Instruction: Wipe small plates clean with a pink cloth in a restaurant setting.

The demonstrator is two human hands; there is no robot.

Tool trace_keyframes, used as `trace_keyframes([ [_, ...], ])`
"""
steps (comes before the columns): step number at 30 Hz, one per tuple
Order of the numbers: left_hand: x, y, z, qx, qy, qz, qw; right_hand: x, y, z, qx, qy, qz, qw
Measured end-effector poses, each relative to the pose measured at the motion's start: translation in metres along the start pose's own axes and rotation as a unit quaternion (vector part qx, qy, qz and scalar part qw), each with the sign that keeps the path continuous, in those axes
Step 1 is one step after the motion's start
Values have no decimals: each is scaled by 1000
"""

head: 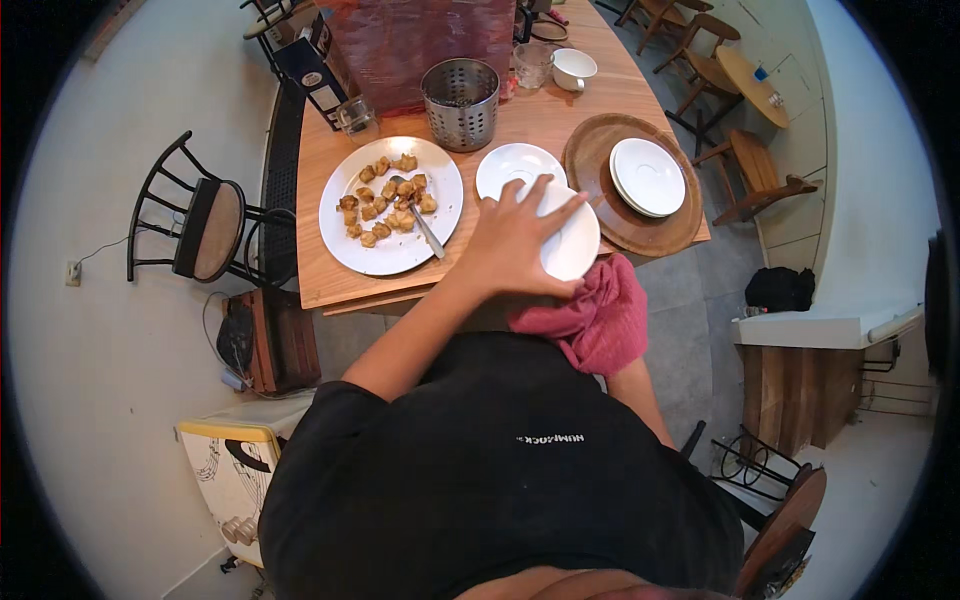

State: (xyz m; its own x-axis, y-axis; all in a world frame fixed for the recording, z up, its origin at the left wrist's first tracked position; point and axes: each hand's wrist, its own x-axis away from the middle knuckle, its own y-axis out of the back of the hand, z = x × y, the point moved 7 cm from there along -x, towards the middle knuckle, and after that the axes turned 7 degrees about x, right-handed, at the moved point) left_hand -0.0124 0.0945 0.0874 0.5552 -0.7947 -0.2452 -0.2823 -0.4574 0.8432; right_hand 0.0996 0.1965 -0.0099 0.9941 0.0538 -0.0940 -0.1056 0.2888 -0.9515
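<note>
Fingers spread across its rim, my left hand [517,240] holds a small white saucer [571,244] at the table's front edge. A pink cloth [604,315] drapes over my right hand and hides its fingers; only the wrist and forearm show below. The cloth meets the lower edge of the held saucer. Just beyond my left hand, another white saucer [517,161] lies on the table, partly covered by the fingers. To the right, a small stack of white saucers [651,176] rests on a round brown wooden tray [589,150].
A large white plate [337,244] with browned food pieces [382,202] and a metal spoon [427,231] lies left on the wooden table [319,289]. Behind stand a perforated metal canister [461,112], glass mugs [358,120], a glass tumbler [532,66] and a white cup [574,69].
</note>
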Motion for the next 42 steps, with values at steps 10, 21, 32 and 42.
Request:
trace_keyframes([
  [10,-48,-28,56,-110,90,-22,990,-34,6,18,120,-107,-230,960],
  [21,-57,-42,81,-147,132,-45,979,-80,11,29,110,-193,-156,962],
  [32,-63,-46,82,-146,133,-66,978,-90,50,34,49,-186,-262,946],
  [42,-62,-47,85,-167,144,-35,975,-86,17,41,104,-215,-189,953],
])
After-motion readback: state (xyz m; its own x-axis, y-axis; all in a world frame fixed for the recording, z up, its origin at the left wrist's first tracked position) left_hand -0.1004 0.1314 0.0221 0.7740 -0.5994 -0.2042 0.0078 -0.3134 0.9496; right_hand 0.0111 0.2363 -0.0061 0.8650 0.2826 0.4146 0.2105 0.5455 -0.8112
